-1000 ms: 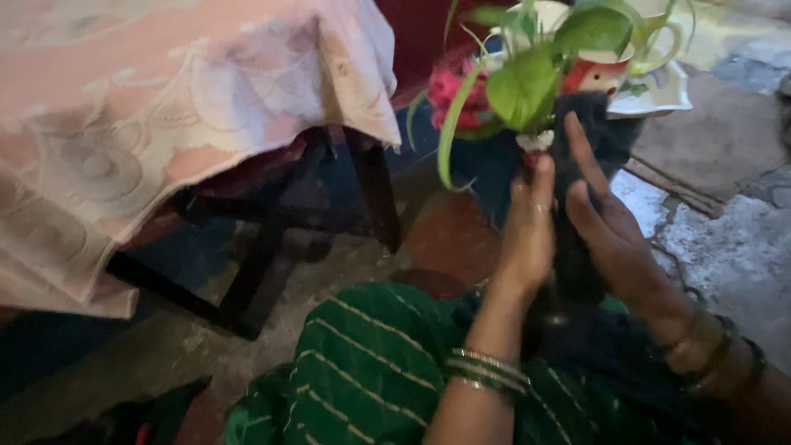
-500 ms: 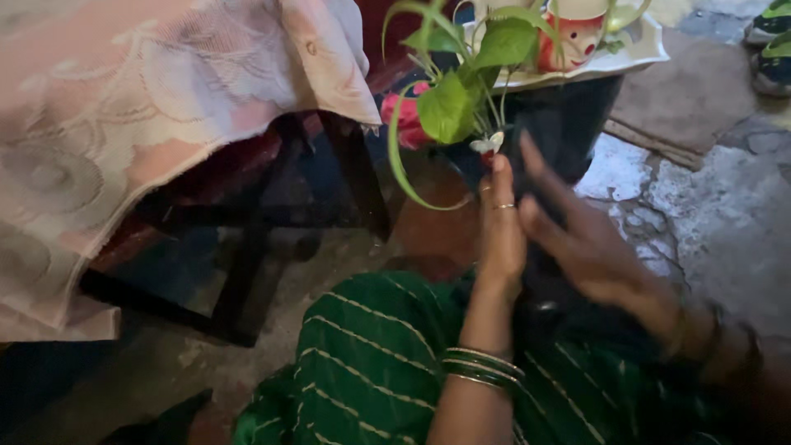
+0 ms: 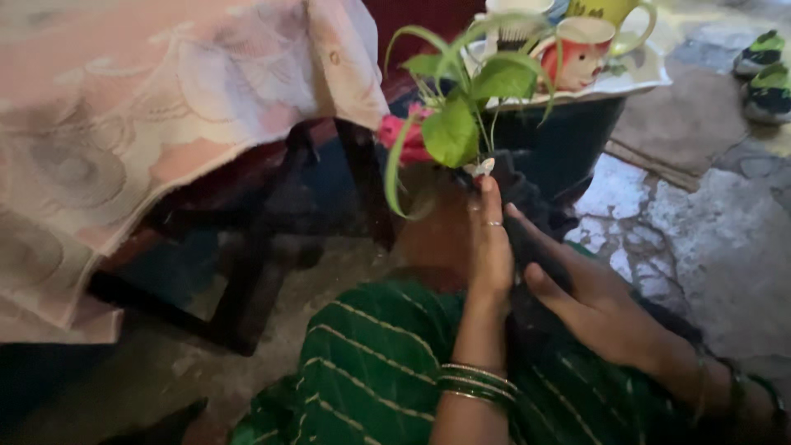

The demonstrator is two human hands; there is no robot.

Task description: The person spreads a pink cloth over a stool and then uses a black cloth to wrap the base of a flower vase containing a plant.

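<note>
My left hand (image 3: 491, 247) holds a bunch of green leafy stems with pink flowers (image 3: 449, 124) upright in front of me, fingers closed around its base. My right hand (image 3: 589, 297) lies against a black cloth (image 3: 527, 222) wrapped around the lower part of the bunch, fingers stretched along it. Both wrists wear bangles. My lap is covered by green striped fabric (image 3: 371, 363).
A table under a pink lace cloth (image 3: 148, 124) stands at left on dark legs (image 3: 247, 272). Behind the plant, a white tray (image 3: 634, 78) with painted mugs (image 3: 581, 49) rests on a dark stand. Shoes (image 3: 766, 78) lie on the worn stone floor at right.
My right hand has slid down along the black cloth, from beside the stems towards my lap. The left hand keeps its hold on the bunch, which sits slightly lower in view.
</note>
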